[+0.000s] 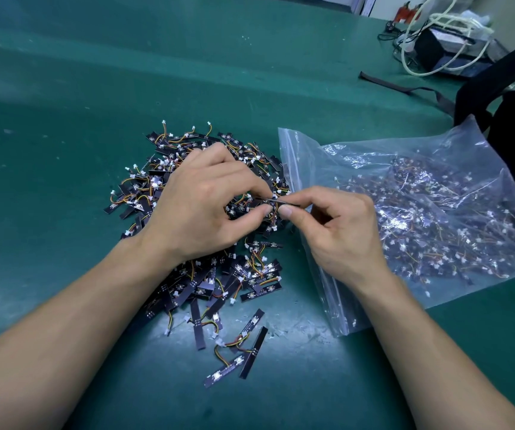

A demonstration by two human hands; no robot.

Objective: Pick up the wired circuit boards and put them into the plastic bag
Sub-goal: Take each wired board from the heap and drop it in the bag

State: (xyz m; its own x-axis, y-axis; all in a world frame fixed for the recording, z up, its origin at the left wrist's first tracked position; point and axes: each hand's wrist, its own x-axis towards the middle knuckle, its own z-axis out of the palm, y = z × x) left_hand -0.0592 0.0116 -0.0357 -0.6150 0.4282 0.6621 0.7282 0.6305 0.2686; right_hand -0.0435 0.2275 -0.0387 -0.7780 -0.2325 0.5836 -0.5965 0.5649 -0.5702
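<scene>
Both hands meet at the right edge of the pile (243,274) of wired boards, each pinching the same board (281,202), a thin dark strip seen edge-on between them. The left hand (206,200) is over the pile's middle with its fingers curled, thumb and forefinger closed at the strip's left end, where orange and yellow wires bunch. The right hand (340,234) lies over the bag's zip mouth, thumb and forefinger nipping the strip's right end, the other fingers tucked under. The held board is just above the pile, right beside the bag's opening and not inside it. The bag (454,169), of clear plastic, lies flat to the right of the pile with its mouth towards the pile, and many boards are spread through it. A few strays (251,355) lie apart from the pile, nearer the person. All rests on a green mat (63,119). Far right are a black strap (405,86), a dark box (429,51) and looped white cables (420,32).
</scene>
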